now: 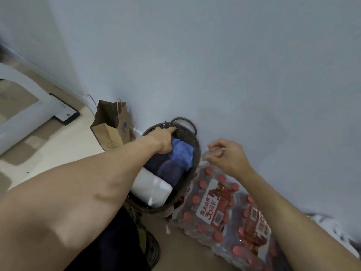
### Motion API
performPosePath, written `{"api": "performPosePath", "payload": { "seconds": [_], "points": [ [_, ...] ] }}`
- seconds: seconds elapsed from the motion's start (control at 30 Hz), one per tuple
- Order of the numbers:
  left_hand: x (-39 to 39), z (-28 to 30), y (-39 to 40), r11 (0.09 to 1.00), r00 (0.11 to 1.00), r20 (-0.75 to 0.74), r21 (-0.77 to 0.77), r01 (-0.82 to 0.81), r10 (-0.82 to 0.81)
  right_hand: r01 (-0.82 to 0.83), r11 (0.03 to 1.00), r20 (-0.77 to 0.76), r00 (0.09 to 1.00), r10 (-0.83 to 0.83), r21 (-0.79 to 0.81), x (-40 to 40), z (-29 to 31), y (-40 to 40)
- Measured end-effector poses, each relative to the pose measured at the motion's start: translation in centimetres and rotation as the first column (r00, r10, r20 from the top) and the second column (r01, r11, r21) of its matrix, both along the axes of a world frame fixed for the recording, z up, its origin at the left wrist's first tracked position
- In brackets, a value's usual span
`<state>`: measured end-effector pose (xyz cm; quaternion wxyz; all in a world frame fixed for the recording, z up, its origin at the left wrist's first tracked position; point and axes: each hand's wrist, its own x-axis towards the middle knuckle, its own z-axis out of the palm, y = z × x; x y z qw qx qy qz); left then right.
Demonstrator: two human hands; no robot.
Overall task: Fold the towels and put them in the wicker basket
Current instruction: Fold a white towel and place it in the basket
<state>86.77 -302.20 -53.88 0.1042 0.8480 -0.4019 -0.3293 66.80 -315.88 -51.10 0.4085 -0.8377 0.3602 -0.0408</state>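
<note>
A dark wicker basket (196,147) stands on the floor against the wall. Inside it lie a folded blue towel (182,153), a dark purple towel (168,170) and a white towel (154,189) at the near end. My left hand (163,140) reaches into the far end of the basket and grips the blue towel, its fingers hidden behind the cloth. My right hand (228,155) hovers to the right of the basket with fingers loosely curled, holding nothing.
A shrink-wrapped pack of red-capped water bottles (220,208) lies right beside the basket under my right arm. A brown paper bag (111,126) stands left of the basket by the wall. White furniture (25,102) sits at far left.
</note>
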Motion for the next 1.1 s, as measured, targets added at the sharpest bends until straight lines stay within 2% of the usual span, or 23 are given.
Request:
{"api": "performPosePath", "payload": {
  "seconds": [0.07, 0.13, 0.17, 0.23, 0.3, 0.4, 0.47, 0.53, 0.63, 0.77, 0.93, 1.03, 1.1],
  "points": [
    [-1.6, 2.5, -1.2, 0.976, 0.999, 0.034, -0.217, 0.032, -0.025, 0.022, 0.999, -0.028, 0.999, -0.021, 0.025, -5.2, 2.5, -2.0],
    [-4.4, 4.6, -2.5, 0.924, 0.994, -0.072, -0.38, 0.046, -0.079, 0.028, 1.0, -0.116, 0.993, -0.029, -0.006, -11.0, 4.6, -3.8],
    [-6.2, 5.4, -3.1, 0.912, 0.982, -0.135, -0.404, 0.065, -0.13, 0.034, 0.999, -0.166, 0.985, -0.037, -0.025, -13.9, 5.5, -4.5],
    [-10.1, 6.2, -4.6, 0.908, 0.952, -0.192, -0.391, 0.149, -0.239, 0.057, 0.997, -0.265, 0.962, -0.067, -0.047, -19.7, 6.7, -5.8],
    [-14.3, 6.2, -6.2, 0.898, 0.925, -0.18, -0.36, 0.253, -0.333, 0.093, 0.992, -0.353, 0.928, -0.116, -0.08, -25.3, 7.5, -7.1],
    [-21.4, 6.0, -8.3, 0.864, 0.875, -0.172, -0.327, 0.384, -0.454, 0.177, 0.957, -0.456, 0.849, -0.266, -0.23, -33.3, 7.3, -8.5],
    [-26.7, 5.6, -9.8, 0.831, 0.822, -0.215, -0.332, 0.446, -0.527, 0.253, 0.9, -0.428, 0.812, -0.397, -0.355, -37.8, 6.2, -8.8],
    [-32.1, 4.8, -11.5, 0.804, 0.787, -0.228, -0.343, 0.486, -0.574, 0.337, 0.865, -0.346, 0.814, -0.466, -0.371, -41.4, 4.5, -8.8],
    [-39.1, 2.9, -13.8, 0.829, 0.789, -0.29, -0.341, 0.443, -0.541, 0.427, 0.877, -0.304, 0.824, -0.477, -0.22, -44.7, 2.0, -8.4],
    [-45.3, -0.7, -16.1, 0.85, 0.792, -0.323, -0.302, 0.432, -0.517, 0.485, 0.871, -0.336, 0.81, -0.481, -0.076, -46.2, -1.4, -7.6],
    [-49.2, -4.0, -18.5, 0.925, 0.794, -0.475, -0.202, 0.321, -0.38, 0.58, 0.806, -0.283, 0.758, -0.587, -0.121, -45.3, -3.2, -8.7],
    [-50.0, -4.3, -19.0, 0.935, 0.787, -0.507, -0.216, 0.28, -0.353, 0.558, 0.815, -0.328, 0.749, -0.576, -0.157, -44.5, -3.0, -9.2],
    [-50.1, -3.4, -19.2, 0.957, 0.761, -0.584, -0.227, 0.183, -0.284, 0.556, 0.815, -0.307, 0.757, -0.577, -0.161, -44.2, -2.2, -9.4]
  ]
}}
